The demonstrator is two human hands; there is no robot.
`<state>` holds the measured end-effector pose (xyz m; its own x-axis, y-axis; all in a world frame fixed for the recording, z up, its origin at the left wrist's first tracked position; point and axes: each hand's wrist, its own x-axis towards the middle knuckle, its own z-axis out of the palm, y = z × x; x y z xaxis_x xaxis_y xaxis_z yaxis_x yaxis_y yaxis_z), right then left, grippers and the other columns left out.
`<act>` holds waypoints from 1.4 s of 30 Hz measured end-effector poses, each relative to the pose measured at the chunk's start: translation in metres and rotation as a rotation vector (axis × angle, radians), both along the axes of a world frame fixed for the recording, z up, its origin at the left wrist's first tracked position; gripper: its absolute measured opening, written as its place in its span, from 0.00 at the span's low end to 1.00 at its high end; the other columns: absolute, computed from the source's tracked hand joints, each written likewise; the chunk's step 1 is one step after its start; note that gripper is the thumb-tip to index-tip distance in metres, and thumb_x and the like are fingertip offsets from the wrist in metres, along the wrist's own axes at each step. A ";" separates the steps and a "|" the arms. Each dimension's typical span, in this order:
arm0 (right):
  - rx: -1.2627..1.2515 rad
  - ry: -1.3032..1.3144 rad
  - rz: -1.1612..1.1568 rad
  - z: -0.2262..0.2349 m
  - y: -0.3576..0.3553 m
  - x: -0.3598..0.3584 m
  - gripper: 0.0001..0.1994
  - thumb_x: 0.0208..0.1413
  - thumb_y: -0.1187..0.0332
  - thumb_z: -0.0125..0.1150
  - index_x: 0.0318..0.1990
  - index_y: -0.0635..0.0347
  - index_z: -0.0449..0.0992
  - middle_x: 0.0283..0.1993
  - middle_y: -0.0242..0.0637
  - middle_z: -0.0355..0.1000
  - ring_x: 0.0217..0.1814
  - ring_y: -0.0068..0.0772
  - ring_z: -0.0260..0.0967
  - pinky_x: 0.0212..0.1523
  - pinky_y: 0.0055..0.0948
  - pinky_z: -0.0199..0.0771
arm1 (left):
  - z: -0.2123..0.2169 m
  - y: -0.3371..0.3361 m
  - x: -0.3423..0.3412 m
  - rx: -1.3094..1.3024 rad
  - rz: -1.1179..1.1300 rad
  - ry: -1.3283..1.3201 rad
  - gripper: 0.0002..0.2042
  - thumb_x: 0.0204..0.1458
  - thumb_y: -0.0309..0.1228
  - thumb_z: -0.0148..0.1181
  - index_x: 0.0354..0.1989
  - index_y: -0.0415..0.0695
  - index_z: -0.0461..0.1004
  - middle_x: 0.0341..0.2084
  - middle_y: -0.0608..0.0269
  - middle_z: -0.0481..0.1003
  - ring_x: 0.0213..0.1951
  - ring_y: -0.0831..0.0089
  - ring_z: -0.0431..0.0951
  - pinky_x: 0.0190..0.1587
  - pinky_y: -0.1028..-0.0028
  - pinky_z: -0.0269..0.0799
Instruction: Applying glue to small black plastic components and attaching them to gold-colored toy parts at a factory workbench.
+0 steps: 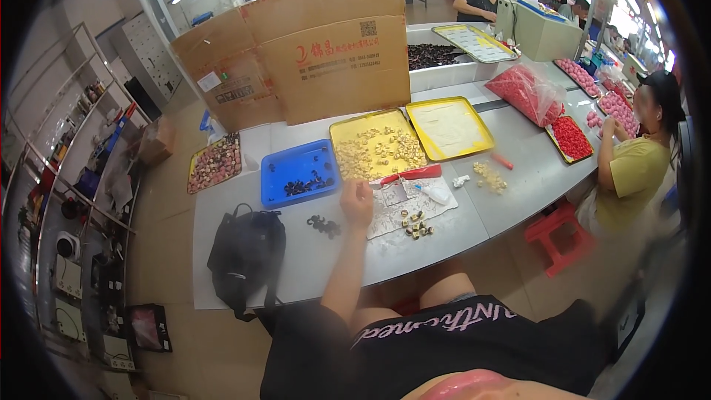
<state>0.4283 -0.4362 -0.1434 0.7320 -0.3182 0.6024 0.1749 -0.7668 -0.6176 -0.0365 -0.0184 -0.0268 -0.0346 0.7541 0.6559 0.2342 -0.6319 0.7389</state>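
On the grey table (518,178), one hand (357,202) reaches far, its fingers curled at the near edge of the yellow tray (342,127) of pale pieces (378,152); whether it grips anything cannot be told. Left lies a blue tray (272,178), right small brass parts (415,225).
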 end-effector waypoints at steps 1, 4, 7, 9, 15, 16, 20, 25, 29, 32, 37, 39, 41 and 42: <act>0.005 -0.003 0.000 0.003 0.005 0.000 0.08 0.60 0.70 0.49 0.41 0.66 0.68 0.42 0.50 0.69 0.43 0.51 0.70 0.42 0.41 0.72 | 0.001 0.000 0.000 -0.017 -0.003 -0.004 0.04 0.51 0.25 0.56 0.26 0.39 0.71 0.22 0.62 0.69 0.23 0.72 0.69 0.27 0.74 0.64; 0.018 -0.012 0.002 0.011 0.018 -0.002 0.08 0.60 0.70 0.49 0.41 0.66 0.69 0.42 0.50 0.69 0.43 0.51 0.70 0.42 0.41 0.72 | 0.000 0.002 0.000 0.037 0.009 -0.010 0.02 0.51 0.25 0.56 0.28 0.42 0.70 0.21 0.62 0.68 0.21 0.71 0.68 0.25 0.73 0.64; 0.028 -0.021 0.004 0.019 0.030 -0.003 0.08 0.60 0.70 0.49 0.41 0.66 0.69 0.42 0.50 0.69 0.43 0.51 0.70 0.42 0.41 0.72 | 0.002 0.002 -0.001 0.065 0.015 -0.015 0.02 0.50 0.25 0.56 0.28 0.42 0.70 0.21 0.62 0.68 0.21 0.72 0.68 0.24 0.74 0.63; 0.034 -0.026 0.004 0.023 0.038 -0.005 0.08 0.60 0.70 0.49 0.41 0.66 0.69 0.42 0.50 0.69 0.43 0.51 0.70 0.42 0.41 0.72 | 0.002 0.003 0.000 0.068 0.020 -0.008 0.02 0.50 0.25 0.56 0.28 0.42 0.70 0.21 0.62 0.68 0.21 0.72 0.68 0.24 0.74 0.63; 0.053 -0.035 0.007 0.035 0.059 -0.012 0.08 0.60 0.69 0.49 0.41 0.66 0.69 0.41 0.50 0.69 0.43 0.51 0.70 0.42 0.41 0.72 | 0.005 0.002 0.000 0.060 0.006 -0.015 0.02 0.50 0.24 0.56 0.27 0.42 0.69 0.21 0.62 0.68 0.20 0.73 0.67 0.23 0.75 0.63; 0.057 -0.037 0.006 0.037 0.062 -0.013 0.08 0.60 0.69 0.49 0.41 0.66 0.69 0.41 0.50 0.69 0.43 0.51 0.71 0.42 0.41 0.72 | 0.006 0.001 0.000 0.059 -0.003 -0.018 0.02 0.50 0.24 0.56 0.27 0.41 0.69 0.21 0.62 0.68 0.20 0.74 0.67 0.23 0.75 0.63; 0.078 -0.049 0.003 0.046 0.078 -0.016 0.08 0.60 0.69 0.50 0.41 0.66 0.69 0.41 0.50 0.70 0.43 0.50 0.71 0.42 0.41 0.72 | 0.005 0.002 0.000 0.059 0.012 -0.011 0.02 0.50 0.24 0.56 0.27 0.41 0.69 0.21 0.62 0.68 0.19 0.73 0.67 0.23 0.74 0.63; 0.098 -0.076 0.008 0.064 0.099 -0.014 0.08 0.60 0.69 0.50 0.41 0.66 0.69 0.41 0.50 0.70 0.42 0.50 0.71 0.42 0.41 0.72 | 0.007 0.000 0.001 0.085 -0.011 -0.009 0.02 0.49 0.23 0.56 0.27 0.41 0.70 0.21 0.62 0.67 0.19 0.72 0.67 0.23 0.74 0.64; 0.117 -0.099 0.023 0.079 0.123 -0.013 0.08 0.60 0.69 0.50 0.41 0.66 0.69 0.41 0.50 0.70 0.42 0.50 0.71 0.42 0.41 0.72 | 0.007 0.002 0.000 0.070 0.010 -0.018 0.02 0.49 0.23 0.56 0.27 0.41 0.69 0.21 0.62 0.67 0.19 0.72 0.67 0.23 0.74 0.64; 0.136 -0.120 0.040 0.093 0.146 -0.009 0.09 0.60 0.69 0.50 0.41 0.66 0.69 0.41 0.50 0.70 0.42 0.50 0.71 0.42 0.41 0.72 | 0.008 -0.001 0.002 0.050 -0.040 -0.002 0.03 0.49 0.23 0.56 0.26 0.42 0.68 0.21 0.62 0.67 0.18 0.71 0.67 0.22 0.73 0.64; 0.188 -0.146 0.078 0.112 0.192 -0.006 0.09 0.60 0.69 0.50 0.40 0.66 0.69 0.41 0.50 0.70 0.42 0.50 0.71 0.42 0.41 0.72 | 0.007 0.000 0.000 0.076 -0.041 0.021 0.04 0.48 0.22 0.56 0.26 0.42 0.68 0.21 0.62 0.67 0.17 0.71 0.68 0.21 0.72 0.65; 0.222 -0.149 0.093 0.117 0.216 -0.008 0.09 0.60 0.69 0.50 0.40 0.66 0.69 0.40 0.50 0.70 0.42 0.50 0.71 0.42 0.41 0.72 | 0.008 0.000 0.002 0.089 -0.037 0.019 0.04 0.48 0.22 0.56 0.26 0.42 0.68 0.22 0.62 0.68 0.17 0.70 0.68 0.21 0.72 0.65; 0.263 -0.148 0.107 0.122 0.240 -0.011 0.09 0.60 0.68 0.50 0.40 0.66 0.69 0.40 0.50 0.70 0.42 0.50 0.71 0.42 0.41 0.72 | 0.007 -0.002 0.002 0.084 -0.048 0.028 0.03 0.48 0.22 0.56 0.27 0.42 0.68 0.22 0.61 0.68 0.17 0.69 0.68 0.21 0.71 0.65; 0.285 -0.146 0.112 0.124 0.252 -0.012 0.09 0.60 0.68 0.50 0.40 0.66 0.69 0.40 0.50 0.70 0.42 0.50 0.71 0.42 0.41 0.72 | 0.008 -0.002 0.002 0.081 -0.047 0.026 0.03 0.48 0.23 0.56 0.27 0.42 0.69 0.22 0.61 0.68 0.17 0.69 0.68 0.21 0.71 0.65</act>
<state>0.4162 -0.1846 -0.0197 0.6844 -0.4111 0.6022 0.3512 -0.5379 -0.7664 -0.0345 -0.0206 -0.0190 0.0174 0.6987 0.7152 0.2217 -0.7002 0.6787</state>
